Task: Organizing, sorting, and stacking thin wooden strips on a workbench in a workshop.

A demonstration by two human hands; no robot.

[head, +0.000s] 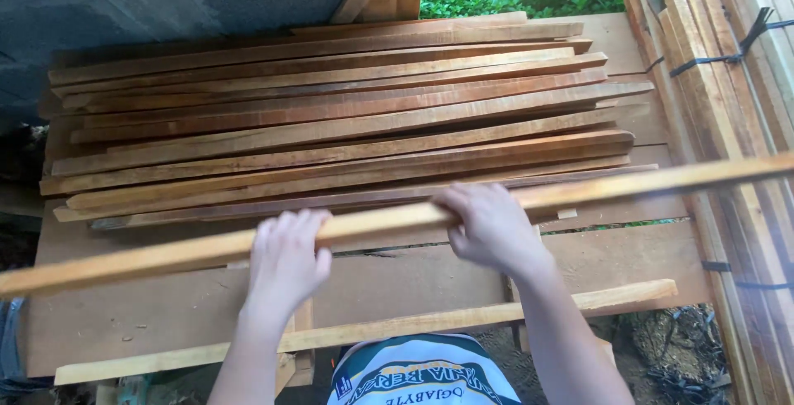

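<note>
Left hand point(285, 260) and right hand point(488, 227), both clamped over a long wooden slat point(380, 223) held crosswise above the near part of the plank table point(165, 310). Farther off lies a stack of slats point(347, 124); bundled planks point(728, 82) stand right.

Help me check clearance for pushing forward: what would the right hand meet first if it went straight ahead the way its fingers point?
Probably the nearest strip of the stacked wooden slats, just beyond the right hand; depth is unclear.

Both arms reach forward, palms down; left hand point(285, 260) and right hand point(490, 227) sit level, fingers curled shut, well apart
</note>
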